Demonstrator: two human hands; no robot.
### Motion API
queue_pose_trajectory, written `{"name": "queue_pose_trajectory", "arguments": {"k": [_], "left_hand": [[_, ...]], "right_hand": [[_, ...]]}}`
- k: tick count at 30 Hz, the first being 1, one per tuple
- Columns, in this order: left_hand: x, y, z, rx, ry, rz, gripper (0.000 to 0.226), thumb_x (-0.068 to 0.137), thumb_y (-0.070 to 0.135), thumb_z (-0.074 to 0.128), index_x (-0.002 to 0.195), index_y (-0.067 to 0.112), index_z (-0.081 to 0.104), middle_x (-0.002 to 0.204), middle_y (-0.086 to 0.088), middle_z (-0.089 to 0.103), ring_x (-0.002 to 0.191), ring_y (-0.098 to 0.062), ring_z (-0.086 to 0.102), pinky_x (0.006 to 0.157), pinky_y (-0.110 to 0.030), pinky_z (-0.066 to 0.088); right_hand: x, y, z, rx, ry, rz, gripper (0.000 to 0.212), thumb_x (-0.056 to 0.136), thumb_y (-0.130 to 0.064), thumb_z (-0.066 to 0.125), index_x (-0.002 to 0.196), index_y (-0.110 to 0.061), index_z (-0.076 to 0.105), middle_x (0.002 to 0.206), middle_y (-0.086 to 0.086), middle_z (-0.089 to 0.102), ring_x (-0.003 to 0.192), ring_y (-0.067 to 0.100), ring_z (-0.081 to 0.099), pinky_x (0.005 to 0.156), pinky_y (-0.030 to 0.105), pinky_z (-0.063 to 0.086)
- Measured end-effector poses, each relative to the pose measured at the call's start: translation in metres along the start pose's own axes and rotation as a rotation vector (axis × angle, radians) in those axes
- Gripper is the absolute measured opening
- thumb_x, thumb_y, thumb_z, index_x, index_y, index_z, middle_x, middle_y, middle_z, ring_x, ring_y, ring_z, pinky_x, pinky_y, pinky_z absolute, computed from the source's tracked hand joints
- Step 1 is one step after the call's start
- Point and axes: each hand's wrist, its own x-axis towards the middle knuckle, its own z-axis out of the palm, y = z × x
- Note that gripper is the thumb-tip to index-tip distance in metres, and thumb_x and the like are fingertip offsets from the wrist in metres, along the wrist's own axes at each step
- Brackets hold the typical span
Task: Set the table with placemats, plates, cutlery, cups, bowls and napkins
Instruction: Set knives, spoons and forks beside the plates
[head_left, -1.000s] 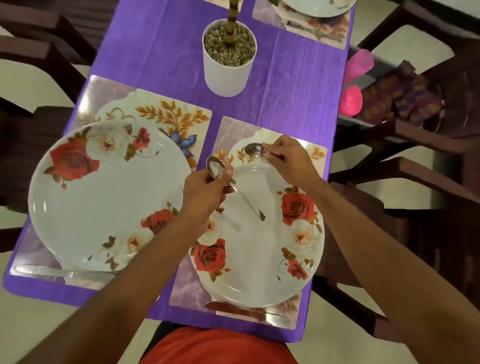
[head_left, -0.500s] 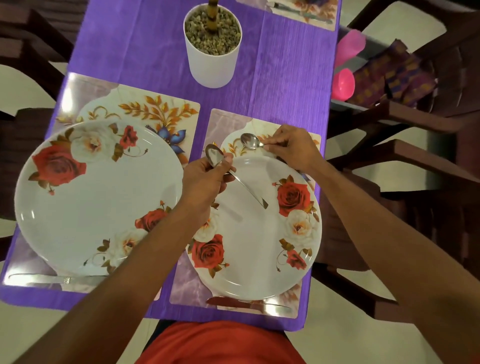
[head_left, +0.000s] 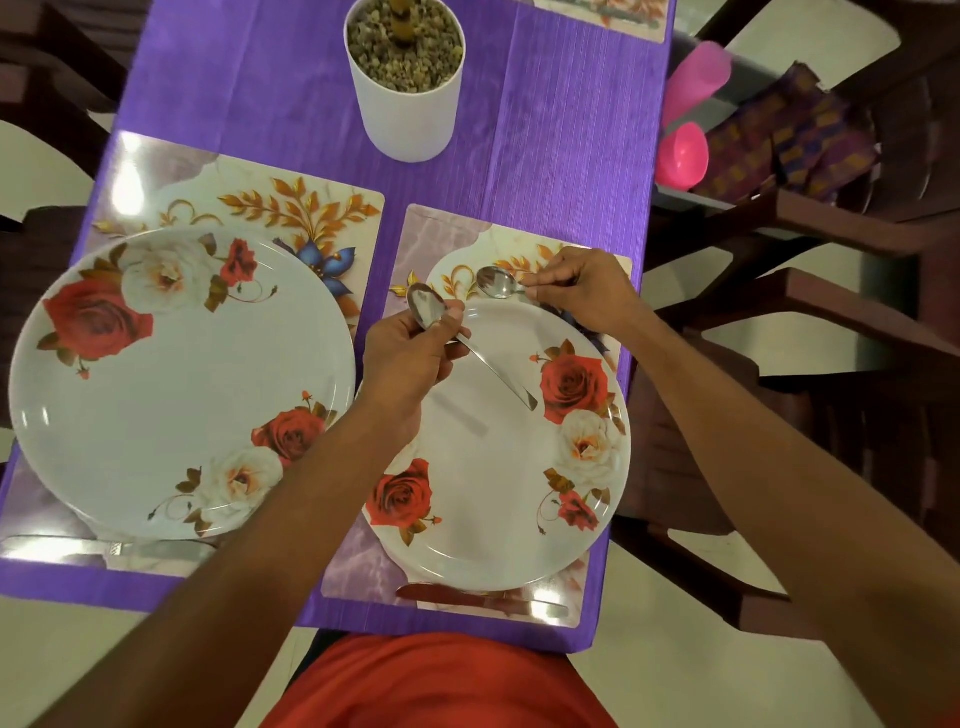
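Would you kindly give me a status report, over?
Left hand grips first spoon above right plate. Right hand pinches second spoon at plate's far rim. Nothing blocking.

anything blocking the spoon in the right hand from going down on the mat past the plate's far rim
Nothing visible does. The placemat beyond the right plate shows bare below the spoon in the right hand. The second spoon, in the left hand, hovers close beside it, but apart.

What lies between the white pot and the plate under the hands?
In the head view, bare purple tablecloth, then the far end of the placemat, where the right hand holds a spoon.
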Motion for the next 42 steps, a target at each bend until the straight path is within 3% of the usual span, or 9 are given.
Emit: {"name": "queue_pose_trajectory", "arguments": {"k": [12, 16, 20, 23, 26, 30, 36, 40, 42], "left_hand": [[-0.003, -0.001, 0.007, -0.011, 0.018, -0.003, 0.019, 0.092, 0.029, 0.071, 0.104, 0.015, 0.073, 0.09, -0.001, 0.074, 0.081, -0.012, 0.07, 0.067, -0.023, 0.052], [-0.011, 0.0, 0.0, 0.057, 0.023, 0.06, 0.014, 0.093, 0.033, 0.069, 0.094, 0.019, 0.074, 0.08, 0.005, 0.073, 0.071, -0.005, 0.067, 0.064, -0.02, 0.05], [-0.027, -0.002, -0.014, 0.234, -0.035, 0.18, 0.028, 0.094, 0.034, 0.067, 0.085, 0.008, 0.074, 0.064, 0.003, 0.061, 0.055, -0.005, 0.055, 0.054, -0.018, 0.047], [-0.037, -0.005, -0.028, 0.397, -0.12, 0.214, 0.022, 0.099, 0.027, 0.062, 0.083, 0.018, 0.075, 0.063, 0.0, 0.058, 0.057, -0.006, 0.053, 0.059, -0.021, 0.05], [-0.041, -0.005, -0.054, 0.445, -0.167, 0.17, 0.022, 0.099, 0.023, 0.062, 0.086, 0.012, 0.075, 0.063, -0.003, 0.058, 0.056, -0.006, 0.056, 0.063, -0.025, 0.05], [-0.035, 0.009, -0.102, 0.444, -0.243, 0.113, 0.014, 0.095, 0.02, 0.066, 0.094, 0.009, 0.076, 0.068, 0.0, 0.065, 0.058, -0.003, 0.055, 0.056, -0.015, 0.047], [0.023, 0.054, -0.188, 0.483, -0.105, 0.275, 0.009, 0.094, 0.018, 0.069, 0.088, 0.021, 0.075, 0.069, 0.008, 0.071, 0.063, -0.001, 0.057, 0.063, -0.017, 0.048], [0.08, 0.081, -0.248, 0.372, 0.097, 0.371, 0.007, 0.092, 0.015, 0.07, 0.09, 0.021, 0.073, 0.075, 0.002, 0.068, 0.063, -0.009, 0.058, 0.058, -0.026, 0.048], [0.111, 0.093, -0.279, 0.403, 0.221, 0.445, 0.01, 0.087, 0.019, 0.072, 0.096, 0.02, 0.075, 0.082, -0.003, 0.072, 0.07, -0.013, 0.063, 0.071, -0.034, 0.056]], "right_hand": [[-0.003, -0.006, -0.002, 0.042, 0.0, 0.053, 0.022, 0.091, -0.023, 0.073, 0.111, -0.013, 0.077, 0.087, -0.013, 0.068, 0.079, 0.004, 0.064, 0.074, 0.015, 0.05], [-0.018, -0.032, -0.009, 0.163, 0.185, 0.055, 0.02, 0.096, -0.023, 0.068, 0.112, -0.012, 0.076, 0.092, -0.021, 0.067, 0.083, -0.007, 0.066, 0.069, 0.006, 0.048], [-0.045, -0.079, 0.011, 0.312, 0.038, -0.117, 0.021, 0.095, -0.02, 0.069, 0.115, -0.016, 0.075, 0.097, -0.005, 0.074, 0.077, -0.006, 0.064, 0.071, 0.012, 0.048], [-0.061, -0.107, 0.044, 0.341, -0.16, -0.255, 0.023, 0.094, -0.016, 0.071, 0.116, -0.017, 0.073, 0.09, 0.0, 0.073, 0.07, 0.001, 0.067, 0.064, 0.016, 0.051], [-0.064, -0.115, 0.072, 0.352, -0.157, -0.258, 0.015, 0.089, -0.012, 0.076, 0.102, -0.006, 0.079, 0.08, -0.002, 0.074, 0.065, 0.002, 0.065, 0.063, 0.017, 0.051], [-0.058, -0.12, 0.092, 0.465, -0.009, -0.184, 0.009, 0.082, -0.008, 0.081, 0.09, -0.004, 0.08, 0.077, 0.015, 0.075, 0.058, 0.009, 0.061, 0.054, 0.021, 0.05], [-0.01, -0.156, 0.12, 0.472, 0.025, -0.014, 0.013, 0.082, -0.005, 0.081, 0.094, -0.003, 0.079, 0.082, 0.021, 0.075, 0.063, 0.015, 0.064, 0.059, 0.022, 0.055], [0.054, -0.201, 0.157, 0.465, 0.191, 0.049, 0.009, 0.082, -0.008, 0.08, 0.081, -0.017, 0.079, 0.072, 0.002, 0.073, 0.055, 0.004, 0.06, 0.059, 0.025, 0.049], [0.082, -0.217, 0.173, 0.459, 0.256, 0.105, 0.007, 0.083, -0.012, 0.078, 0.082, -0.019, 0.079, 0.066, -0.004, 0.07, 0.05, 0.004, 0.059, 0.05, 0.019, 0.046]]}}
